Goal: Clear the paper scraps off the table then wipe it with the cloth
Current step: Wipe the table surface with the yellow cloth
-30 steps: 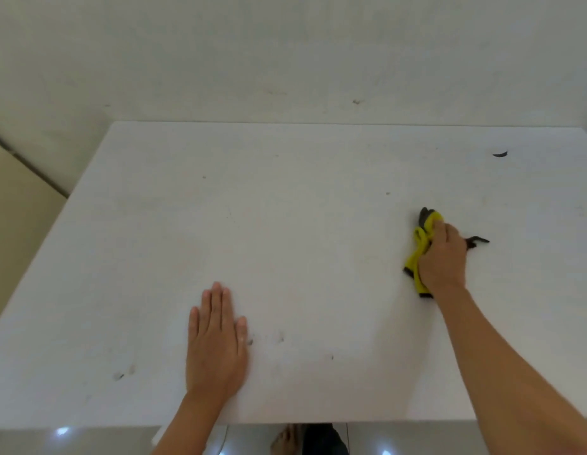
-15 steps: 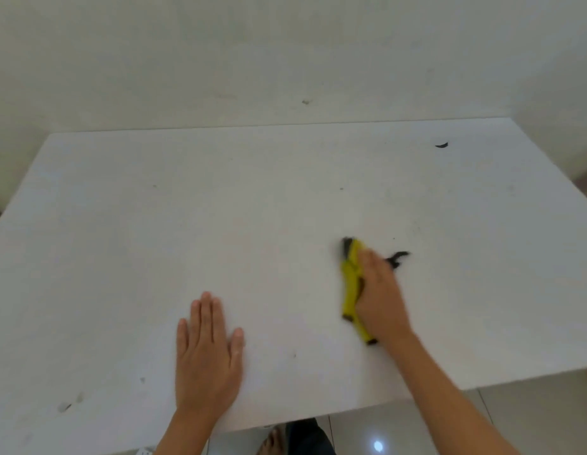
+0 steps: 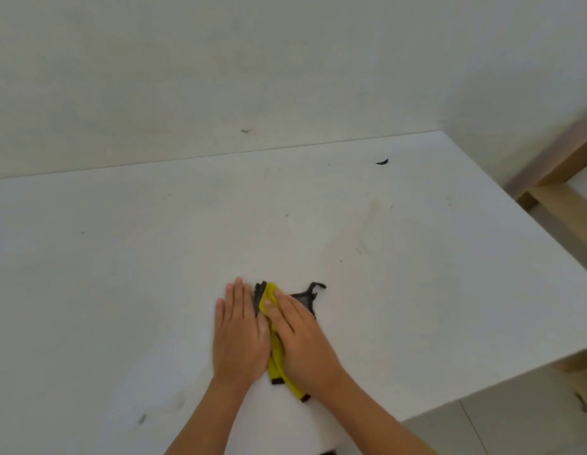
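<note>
Table [image 3: 417, 290] against pale wall [image 3: 252, 60], tiled floor [image 3: 515, 425]

Plain room: white table [image 3: 154, 274], bare wall [image 3: 220, 60]

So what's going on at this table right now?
A person is wiping the white table with a yellow cloth. The right hand presses the cloth flat, and the left hand lies flat beside it, touching it. One small dark scrap lies near the table's far right corner.
</note>
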`<control>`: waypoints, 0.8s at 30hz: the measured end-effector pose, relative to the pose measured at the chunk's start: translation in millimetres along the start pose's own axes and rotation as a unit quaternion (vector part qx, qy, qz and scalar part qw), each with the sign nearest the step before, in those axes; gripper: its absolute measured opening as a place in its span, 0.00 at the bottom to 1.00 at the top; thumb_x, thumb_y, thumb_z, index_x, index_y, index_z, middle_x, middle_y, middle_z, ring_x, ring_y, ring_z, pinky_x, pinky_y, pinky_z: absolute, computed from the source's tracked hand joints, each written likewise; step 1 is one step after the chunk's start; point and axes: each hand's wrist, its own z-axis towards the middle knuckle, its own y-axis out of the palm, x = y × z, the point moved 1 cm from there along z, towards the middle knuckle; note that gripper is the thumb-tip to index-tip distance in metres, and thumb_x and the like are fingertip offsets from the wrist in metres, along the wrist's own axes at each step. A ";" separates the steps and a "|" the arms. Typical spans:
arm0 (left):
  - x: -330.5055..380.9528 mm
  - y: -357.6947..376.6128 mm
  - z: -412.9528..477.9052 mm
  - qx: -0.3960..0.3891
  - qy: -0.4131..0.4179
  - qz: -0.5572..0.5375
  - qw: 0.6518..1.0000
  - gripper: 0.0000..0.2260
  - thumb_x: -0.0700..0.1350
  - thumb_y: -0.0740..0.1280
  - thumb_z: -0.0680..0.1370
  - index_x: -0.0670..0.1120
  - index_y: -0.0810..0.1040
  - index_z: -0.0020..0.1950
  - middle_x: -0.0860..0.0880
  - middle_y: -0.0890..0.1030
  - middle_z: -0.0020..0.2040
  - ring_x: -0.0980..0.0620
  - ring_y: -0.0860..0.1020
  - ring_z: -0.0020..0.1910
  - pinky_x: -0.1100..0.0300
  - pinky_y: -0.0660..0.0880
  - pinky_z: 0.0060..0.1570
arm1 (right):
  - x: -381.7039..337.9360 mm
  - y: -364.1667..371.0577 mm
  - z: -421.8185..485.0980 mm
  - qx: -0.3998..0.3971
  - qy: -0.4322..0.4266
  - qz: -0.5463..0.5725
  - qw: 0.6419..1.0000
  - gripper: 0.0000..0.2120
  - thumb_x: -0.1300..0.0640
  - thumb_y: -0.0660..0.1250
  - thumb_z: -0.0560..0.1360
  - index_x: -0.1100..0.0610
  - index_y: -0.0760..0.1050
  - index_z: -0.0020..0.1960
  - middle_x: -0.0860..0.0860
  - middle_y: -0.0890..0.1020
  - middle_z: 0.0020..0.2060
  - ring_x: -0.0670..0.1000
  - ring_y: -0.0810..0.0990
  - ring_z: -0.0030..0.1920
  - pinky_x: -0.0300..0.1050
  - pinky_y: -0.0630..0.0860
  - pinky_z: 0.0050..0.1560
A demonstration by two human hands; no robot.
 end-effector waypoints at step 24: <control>99.5 44.9 111.3 0.014 -0.039 0.050 0.998 0.32 0.55 0.39 0.75 0.37 0.56 0.73 0.43 0.57 0.75 0.47 0.56 0.74 0.57 0.42 0.70 | 250.6 -77.0 89.5 0.059 0.093 0.074 0.991 0.18 0.54 0.63 0.77 0.64 0.76 0.62 0.59 0.77 0.62 0.58 0.77 0.61 0.51 0.70 0.66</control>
